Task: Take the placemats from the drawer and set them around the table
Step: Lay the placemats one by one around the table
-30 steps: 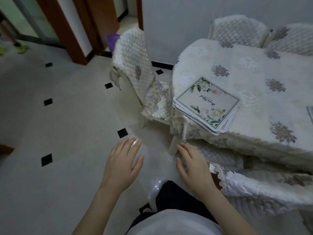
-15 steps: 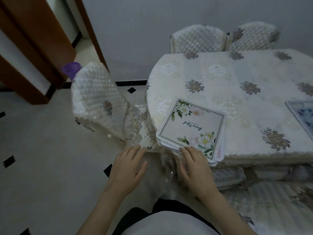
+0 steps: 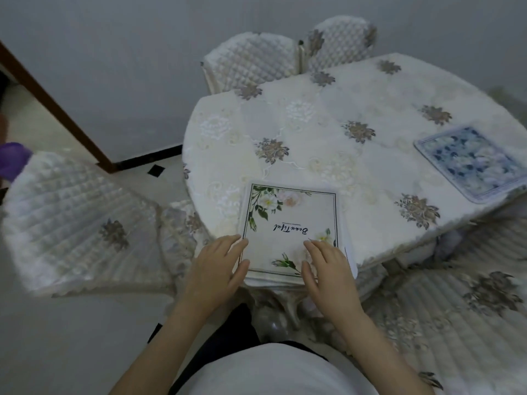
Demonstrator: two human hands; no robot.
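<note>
A stack of white placemats (image 3: 288, 223) with green leaves, pale flowers and the word "Beautiful" lies at the near edge of the round table (image 3: 328, 129), which wears a floral cloth. My left hand (image 3: 216, 266) rests at the stack's near-left corner, fingers spread, thumb against its edge. My right hand (image 3: 328, 269) lies flat on the near-right corner of the top mat. A single blue-and-white flowered placemat (image 3: 467, 162) lies alone at the table's right side.
Quilted covered chairs ring the table: one to the left (image 3: 77, 220), two at the far side (image 3: 253, 61), one at the lower right (image 3: 456, 303). A brown door frame (image 3: 54, 106) and grey wall stand behind. A purple object (image 3: 11, 159) shows at the far left.
The view has swung from the floor onto the table. Both hands have moved forward from below the table edge onto the stack's near corners. The blue placemat has come fully into view.
</note>
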